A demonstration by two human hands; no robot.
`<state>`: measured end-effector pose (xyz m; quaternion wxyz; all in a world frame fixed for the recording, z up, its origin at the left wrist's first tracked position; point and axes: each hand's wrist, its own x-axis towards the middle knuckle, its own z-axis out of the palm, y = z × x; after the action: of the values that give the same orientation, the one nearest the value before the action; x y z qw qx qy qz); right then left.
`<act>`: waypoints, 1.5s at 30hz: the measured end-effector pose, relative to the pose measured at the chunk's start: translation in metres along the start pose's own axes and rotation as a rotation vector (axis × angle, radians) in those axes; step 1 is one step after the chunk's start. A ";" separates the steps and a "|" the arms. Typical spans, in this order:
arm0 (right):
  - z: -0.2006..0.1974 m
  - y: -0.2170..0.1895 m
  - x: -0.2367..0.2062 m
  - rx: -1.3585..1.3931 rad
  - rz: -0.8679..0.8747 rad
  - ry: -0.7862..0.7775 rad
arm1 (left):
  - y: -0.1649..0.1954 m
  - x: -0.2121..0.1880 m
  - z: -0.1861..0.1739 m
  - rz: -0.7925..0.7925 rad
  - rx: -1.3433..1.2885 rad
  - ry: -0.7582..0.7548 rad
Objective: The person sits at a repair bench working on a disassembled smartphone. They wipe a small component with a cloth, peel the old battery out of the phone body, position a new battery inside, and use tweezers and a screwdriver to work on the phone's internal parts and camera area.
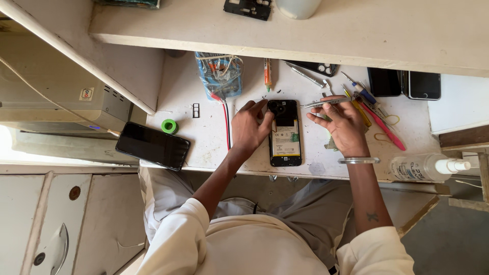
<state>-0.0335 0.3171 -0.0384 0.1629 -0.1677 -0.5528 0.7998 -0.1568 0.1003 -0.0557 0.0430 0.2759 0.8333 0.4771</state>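
An opened black phone (285, 133) lies back side up on the white worktable (204, 137), its battery and upper cover exposed. My left hand (249, 126) rests on the phone's left edge, fingertips touching its upper left corner. My right hand (342, 125) is just right of the phone and pinches metal tweezers (320, 103), whose tips point left above the phone's top right corner. A metal bangle sits on my right wrist.
A black phone (153, 145) overhangs the table's left front corner, near a green tape roll (169, 126). Screwdrivers and a pink tool (379, 122) lie right of my hand. Two phones (405, 84) at back right, a spray bottle (428, 167) at front right, a shelf (305, 30) above.
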 end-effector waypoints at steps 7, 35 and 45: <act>-0.006 -0.010 -0.015 -0.020 -0.051 0.057 | 0.000 -0.001 0.002 0.143 0.246 -0.049; 0.036 0.027 -0.062 -0.475 -0.290 0.336 | 0.001 0.000 0.007 0.129 0.326 -0.118; 0.040 0.031 -0.062 -0.471 -0.322 0.333 | -0.003 -0.005 0.006 0.144 0.231 -0.050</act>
<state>0.0012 0.2459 -0.0491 0.3322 -0.2396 -0.7079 0.5754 -0.1519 0.1015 -0.0624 -0.0026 0.3499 0.8595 0.3727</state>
